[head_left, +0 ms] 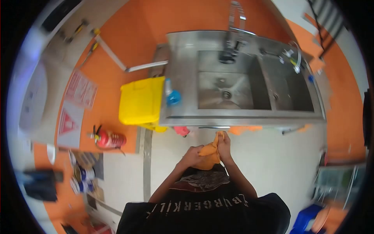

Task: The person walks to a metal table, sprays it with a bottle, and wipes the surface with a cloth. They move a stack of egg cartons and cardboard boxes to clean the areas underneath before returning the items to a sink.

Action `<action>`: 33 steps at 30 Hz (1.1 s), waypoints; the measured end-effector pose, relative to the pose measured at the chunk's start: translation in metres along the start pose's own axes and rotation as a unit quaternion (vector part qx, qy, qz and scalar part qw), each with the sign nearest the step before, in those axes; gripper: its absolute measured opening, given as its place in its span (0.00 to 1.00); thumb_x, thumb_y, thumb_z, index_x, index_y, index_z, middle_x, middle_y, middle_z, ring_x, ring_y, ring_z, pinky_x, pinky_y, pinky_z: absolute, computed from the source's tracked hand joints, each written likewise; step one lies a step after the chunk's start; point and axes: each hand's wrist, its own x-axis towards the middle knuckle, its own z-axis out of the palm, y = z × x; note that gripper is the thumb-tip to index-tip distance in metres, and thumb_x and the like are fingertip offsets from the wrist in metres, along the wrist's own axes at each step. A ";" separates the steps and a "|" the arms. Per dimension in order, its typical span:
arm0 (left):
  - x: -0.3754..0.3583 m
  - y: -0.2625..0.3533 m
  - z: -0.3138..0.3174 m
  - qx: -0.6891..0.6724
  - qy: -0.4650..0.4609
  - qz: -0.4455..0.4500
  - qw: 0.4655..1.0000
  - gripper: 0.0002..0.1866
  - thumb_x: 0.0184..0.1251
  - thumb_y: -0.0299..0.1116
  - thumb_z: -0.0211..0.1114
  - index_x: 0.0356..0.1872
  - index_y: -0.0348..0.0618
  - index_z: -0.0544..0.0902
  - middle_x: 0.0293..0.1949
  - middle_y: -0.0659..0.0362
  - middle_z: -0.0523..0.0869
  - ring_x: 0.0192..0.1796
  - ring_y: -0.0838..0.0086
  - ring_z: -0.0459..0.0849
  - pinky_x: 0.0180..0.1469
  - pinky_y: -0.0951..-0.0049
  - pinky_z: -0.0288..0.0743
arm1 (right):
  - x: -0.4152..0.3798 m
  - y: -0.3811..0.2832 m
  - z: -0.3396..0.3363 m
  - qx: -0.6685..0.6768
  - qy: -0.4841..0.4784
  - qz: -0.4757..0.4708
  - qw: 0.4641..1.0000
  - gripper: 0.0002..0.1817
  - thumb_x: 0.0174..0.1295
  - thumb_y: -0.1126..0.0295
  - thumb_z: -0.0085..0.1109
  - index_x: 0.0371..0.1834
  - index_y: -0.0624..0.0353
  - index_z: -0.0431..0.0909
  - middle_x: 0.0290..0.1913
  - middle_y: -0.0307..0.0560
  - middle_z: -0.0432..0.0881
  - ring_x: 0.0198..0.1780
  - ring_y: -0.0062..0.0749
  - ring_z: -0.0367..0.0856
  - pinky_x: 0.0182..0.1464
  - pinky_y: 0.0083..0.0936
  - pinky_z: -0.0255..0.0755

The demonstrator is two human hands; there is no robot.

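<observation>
From where I stand, the orange cloth (210,155) is bunched between the person's two hands, in front of the shirt (206,208) and short of the sink's near edge. The left hand (192,156) is curled closed on its left side; the right hand (223,146) is closed around the upper, gathered end, though I can't make out every fingertip. To handle it well, I'd say, grip with whole fingers rather than tips, let the two hands work evenly against each other, and gather in the loose lower fold, which hangs close to the shirt. Holding it a little farther from the body should help. Beyond is the sink (182,80), its tap (229,57) over the larger basin, and on the left end a blue bottle (173,96), worth a careful elbow. The yellow bin (141,100) stands just left of that, and the extinguisher (112,139) farther off.
</observation>
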 end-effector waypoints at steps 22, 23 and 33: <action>-0.252 -0.196 0.325 -0.298 0.511 -0.640 0.490 0.25 0.62 0.56 0.52 0.41 0.46 0.85 0.48 0.44 0.83 0.48 0.50 0.83 0.52 0.57 0.76 | 0.343 0.071 0.267 -0.420 -0.164 -0.542 0.710 0.26 0.59 0.68 0.60 0.60 0.68 0.70 0.55 0.62 0.76 0.57 0.54 0.75 0.62 0.42 0.68; -0.234 -0.151 0.311 -0.360 0.514 -0.628 0.460 0.25 0.62 0.56 0.51 0.41 0.49 0.86 0.46 0.45 0.84 0.48 0.51 0.83 0.51 0.58 0.76 | 0.347 0.076 0.275 -0.441 -0.142 -0.579 0.671 0.24 0.59 0.69 0.60 0.58 0.69 0.72 0.52 0.61 0.79 0.54 0.54 0.77 0.60 0.41 0.70; -0.161 -0.177 0.463 -0.363 0.258 -0.551 0.706 0.14 0.56 0.40 0.60 0.38 0.43 0.84 0.37 0.44 0.85 0.41 0.48 0.84 0.43 0.52 0.78 | 0.133 0.165 0.470 -0.336 -0.247 -0.566 0.711 0.22 0.59 0.69 0.59 0.55 0.69 0.74 0.49 0.60 0.80 0.50 0.51 0.79 0.56 0.39 0.73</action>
